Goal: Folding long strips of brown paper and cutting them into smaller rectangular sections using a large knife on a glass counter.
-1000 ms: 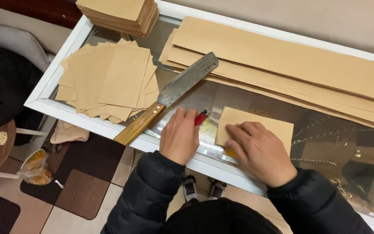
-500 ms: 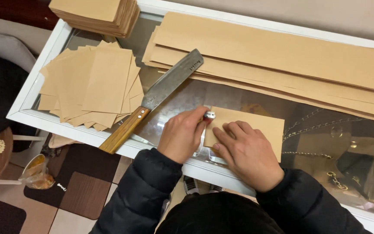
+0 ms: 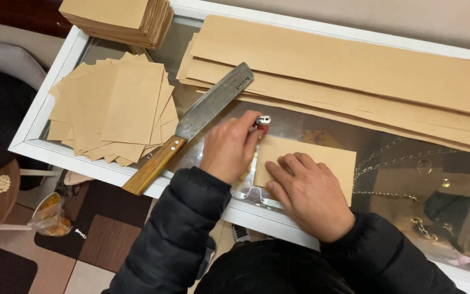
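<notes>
My left hand (image 3: 228,148) grips a small red lighter (image 3: 261,123) with a metal top, held against the left edge of a folded brown paper piece (image 3: 327,160). My right hand (image 3: 305,191) lies flat on that paper, fingers spread, pressing it onto the glass top of the white-framed counter (image 3: 44,142). A large knife (image 3: 191,122) with a wooden handle lies diagonally on the glass just left of my left hand.
Loose brown paper envelopes (image 3: 112,109) are fanned out at the left. A neat stack of them (image 3: 121,19) stands at the back left. Long brown paper strips (image 3: 354,71) lie across the back. Chains (image 3: 393,158) show under the glass.
My left hand has slid up along the paper's left edge with the lighter. The right hand has stayed pressed on the paper.
</notes>
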